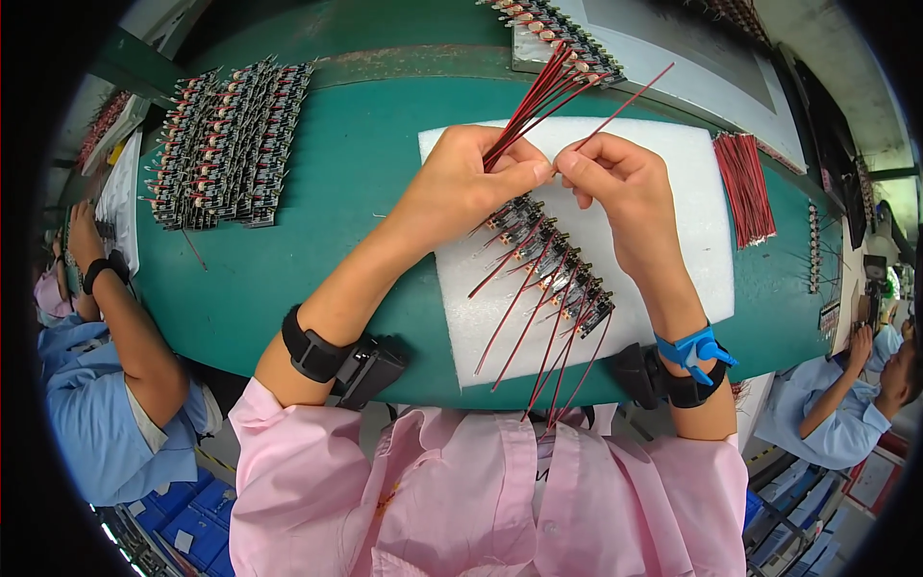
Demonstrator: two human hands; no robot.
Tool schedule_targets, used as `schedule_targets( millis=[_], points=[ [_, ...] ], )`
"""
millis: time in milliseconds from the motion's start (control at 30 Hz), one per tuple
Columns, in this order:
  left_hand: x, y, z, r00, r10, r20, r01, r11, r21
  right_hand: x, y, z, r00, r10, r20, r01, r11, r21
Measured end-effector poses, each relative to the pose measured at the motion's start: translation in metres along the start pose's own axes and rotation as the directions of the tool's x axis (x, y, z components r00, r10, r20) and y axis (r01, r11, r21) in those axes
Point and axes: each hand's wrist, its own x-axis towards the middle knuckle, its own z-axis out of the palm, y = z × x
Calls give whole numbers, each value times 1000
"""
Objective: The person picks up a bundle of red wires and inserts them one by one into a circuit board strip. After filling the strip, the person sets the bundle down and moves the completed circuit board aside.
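Note:
My left hand (476, 178) is closed around a bundle of thin red and black wires (535, 100), whose long ends fan up and to the right. Close beside it, my right hand (615, 178) pinches a single red wire (630, 100) between thumb and fingertips. The two thumbs nearly meet. Below them a row of small circuit boards (553, 258) lies slantwise on a white foam sheet (668, 293). Several red wires trail from these boards toward my body. The upper end of the row is partly hidden by my left hand.
Stacked circuit boards (226, 144) stand on the green table (365, 125) at the left. A bundle of red wires (743, 189) lies to the right of the foam. More boards (567, 43) rest at the back by a grey metal box (663, 48). Co-workers in blue sit at both sides.

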Motion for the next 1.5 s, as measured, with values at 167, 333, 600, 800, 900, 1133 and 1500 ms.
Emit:
schedule_targets(
  millis=[167,333,600,800,900,1133,1500],
  points=[
    [0,0,0,999,31,-12,-31,999,-7,-2,1,3,998,53,-22,-51,996,71],
    [0,3,-3,1000,19,-4,-19,1000,-10,-3,2,6,999,39,-16,-36,991,132],
    [-1,5,-2,1000,6,17,-6,1000,-3,-3,2,7,997,-39,-71,45,994,97],
    [1,-2,-2,993,112,27,-114,991,68,-6,-2,9,996,-59,-66,59,998,-5],
    [-3,4,-2,995,89,34,-93,984,153,-7,-2,9,996,-63,-69,60,997,-53],
    [-1,2,-5,986,160,41,-165,951,261,-8,-3,9,998,-40,-53,33,992,-119],
    [-1,-1,-11,987,161,19,-155,905,396,-2,7,13,968,-251,-18,207,833,-514]
  ],
)
